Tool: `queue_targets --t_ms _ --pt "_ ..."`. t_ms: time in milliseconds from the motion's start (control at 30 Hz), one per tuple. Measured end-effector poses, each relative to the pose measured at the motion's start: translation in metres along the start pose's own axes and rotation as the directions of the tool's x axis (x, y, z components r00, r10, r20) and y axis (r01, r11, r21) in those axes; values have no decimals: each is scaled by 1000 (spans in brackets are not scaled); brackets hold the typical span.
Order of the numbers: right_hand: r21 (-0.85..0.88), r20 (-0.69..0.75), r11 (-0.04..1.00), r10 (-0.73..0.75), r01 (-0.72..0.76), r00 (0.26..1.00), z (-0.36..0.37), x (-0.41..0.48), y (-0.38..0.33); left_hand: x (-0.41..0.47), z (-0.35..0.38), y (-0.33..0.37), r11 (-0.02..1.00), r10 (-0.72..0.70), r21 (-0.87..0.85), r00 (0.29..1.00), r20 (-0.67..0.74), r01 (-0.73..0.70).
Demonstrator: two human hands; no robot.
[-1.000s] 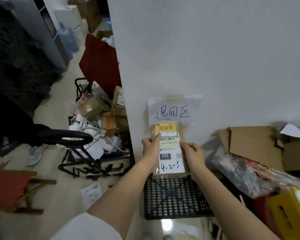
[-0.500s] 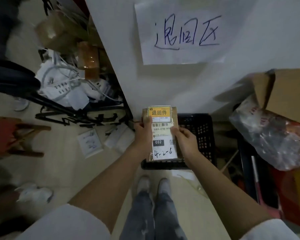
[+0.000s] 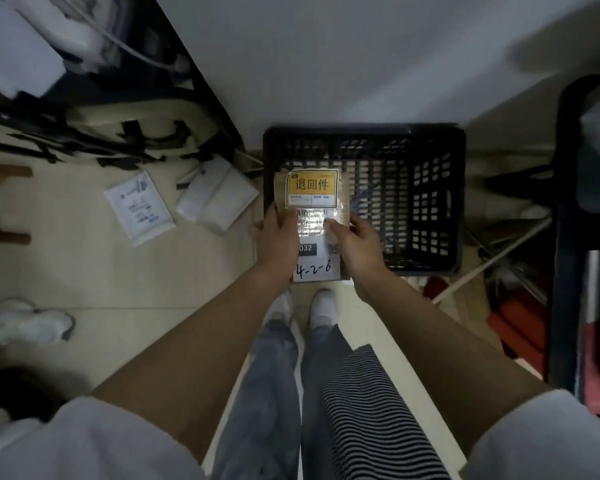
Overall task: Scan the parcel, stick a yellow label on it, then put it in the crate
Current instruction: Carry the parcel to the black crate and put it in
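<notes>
A small brown parcel (image 3: 314,271) with a white shipping label marked 4-2-6 carries a yellow label (image 3: 311,187) on its far end. My left hand (image 3: 278,240) grips its left edge and my right hand (image 3: 355,242) grips its right edge, thumbs on top. The parcel hangs over the near left corner of a black slatted plastic crate (image 3: 426,202) that stands on the floor against a white wall. No other parcel shows inside the crate.
White padded mailers (image 3: 137,207) (image 3: 219,199) lie on the tiled floor left of the crate. A black cart frame (image 3: 94,140) with clutter stands at the upper left. A dark rack (image 3: 568,237) and red items are on the right. My feet are just below the parcel.
My view has tilted further down and closer to the crate. Both hands have lowered the parcel toward the crate's near left corner, still holding it by its edges.
</notes>
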State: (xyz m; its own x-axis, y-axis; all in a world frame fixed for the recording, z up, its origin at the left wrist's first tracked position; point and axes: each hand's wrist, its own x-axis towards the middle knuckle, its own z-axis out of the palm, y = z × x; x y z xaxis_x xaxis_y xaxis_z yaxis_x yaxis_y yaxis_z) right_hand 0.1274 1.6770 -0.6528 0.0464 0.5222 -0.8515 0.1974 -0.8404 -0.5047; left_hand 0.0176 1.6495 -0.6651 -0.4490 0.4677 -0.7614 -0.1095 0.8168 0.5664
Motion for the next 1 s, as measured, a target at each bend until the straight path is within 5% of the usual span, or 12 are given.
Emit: queue_targets --t_ms 333,1000 --pt "-8 2 1000 8 -8 1000 10 87 36 78 27 -46 983 -119 -139 993 6 118" --pt "95 30 991 93 -95 995 6 188 122 176 67 -130 968 -199 -110 956 217 227"
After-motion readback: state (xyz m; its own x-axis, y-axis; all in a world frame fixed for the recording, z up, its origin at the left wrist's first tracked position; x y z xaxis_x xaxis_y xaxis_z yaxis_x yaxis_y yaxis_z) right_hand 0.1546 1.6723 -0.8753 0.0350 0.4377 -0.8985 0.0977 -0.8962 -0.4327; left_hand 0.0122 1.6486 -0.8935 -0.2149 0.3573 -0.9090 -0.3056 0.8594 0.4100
